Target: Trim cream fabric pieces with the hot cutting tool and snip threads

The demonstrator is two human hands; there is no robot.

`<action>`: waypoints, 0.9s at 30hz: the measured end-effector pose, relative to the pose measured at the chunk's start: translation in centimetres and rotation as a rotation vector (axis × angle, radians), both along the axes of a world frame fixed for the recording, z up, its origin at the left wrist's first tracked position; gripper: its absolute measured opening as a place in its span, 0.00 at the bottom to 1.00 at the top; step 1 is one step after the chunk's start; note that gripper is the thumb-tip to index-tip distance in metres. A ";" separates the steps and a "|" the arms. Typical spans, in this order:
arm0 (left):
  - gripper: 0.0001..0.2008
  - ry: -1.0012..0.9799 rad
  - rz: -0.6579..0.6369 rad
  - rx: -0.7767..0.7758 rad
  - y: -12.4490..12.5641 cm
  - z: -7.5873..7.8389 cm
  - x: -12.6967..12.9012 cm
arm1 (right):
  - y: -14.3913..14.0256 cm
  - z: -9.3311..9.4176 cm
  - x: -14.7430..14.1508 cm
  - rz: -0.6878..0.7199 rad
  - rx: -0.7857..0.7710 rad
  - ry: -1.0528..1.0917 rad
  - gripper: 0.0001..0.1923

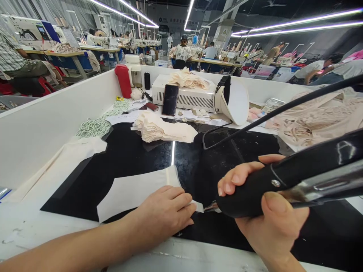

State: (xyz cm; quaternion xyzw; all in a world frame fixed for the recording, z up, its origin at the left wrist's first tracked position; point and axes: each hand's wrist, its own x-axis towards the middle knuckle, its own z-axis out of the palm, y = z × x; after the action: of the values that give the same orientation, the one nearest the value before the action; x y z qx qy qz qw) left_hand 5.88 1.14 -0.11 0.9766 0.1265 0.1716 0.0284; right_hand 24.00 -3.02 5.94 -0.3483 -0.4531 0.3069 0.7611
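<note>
The left hand (166,211) lies flat, fingers spread, on the cream cut fabric piece (133,190) while the right hand (263,211) grips the black handheld cutting tool (283,181) tight, trimming seemingly underway, steadiness needed

Worktop (147,158) glossy black, white at the edges; white fabric piece (133,192) on it, cream stack of cut pieces (161,128) behind, pale green cord coil (95,127) at left. Tool handle (272,185) black with a silver metal part, cable (283,109) black. Bottle (123,80) red, phone (170,99) black, box (187,96) white, heap of fabric (317,117) beige-pink, nearby person's shirt (10,53) checked.
</note>
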 end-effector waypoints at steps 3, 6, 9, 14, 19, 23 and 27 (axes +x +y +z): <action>0.10 -0.006 -0.008 -0.005 0.1 0.1 0.0 | -0.1 -0.1 0.1 0.005 -0.013 -0.023 0.19; 0.09 -0.010 -0.024 -0.014 0.1 0.3 -0.1 | -0.2 -0.1 0.4 -0.002 0.003 -0.021 0.21; 0.08 -0.006 -0.056 -0.008 0.1 0.5 -0.1 | -0.5 0.0 0.8 -0.032 0.002 -0.016 0.22; 0.09 0.007 -0.074 0.023 0.1 0.2 -0.2 | -0.8 0.3 1.2 -0.097 -0.026 -0.001 0.23; 0.11 0.037 -0.114 0.080 0.1 -0.3 -0.1 | -1.0 0.6 1.3 -0.111 -0.067 0.020 0.25; 0.11 0.061 -0.109 0.089 -0.1 -0.3 -0.2 | -0.9 0.9 1.3 -0.126 -0.087 0.014 0.25; 0.10 0.067 -0.111 0.109 -0.3 -0.2 -0.3 | -0.4 1.4 0.6 -0.129 -0.065 0.035 0.25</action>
State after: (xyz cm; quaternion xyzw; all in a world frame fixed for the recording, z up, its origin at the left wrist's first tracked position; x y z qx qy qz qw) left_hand 5.60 0.83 -0.27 0.9874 0.0638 0.1438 -0.0195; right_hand 24.58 -3.44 7.31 -0.3957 -0.4060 0.2778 0.7755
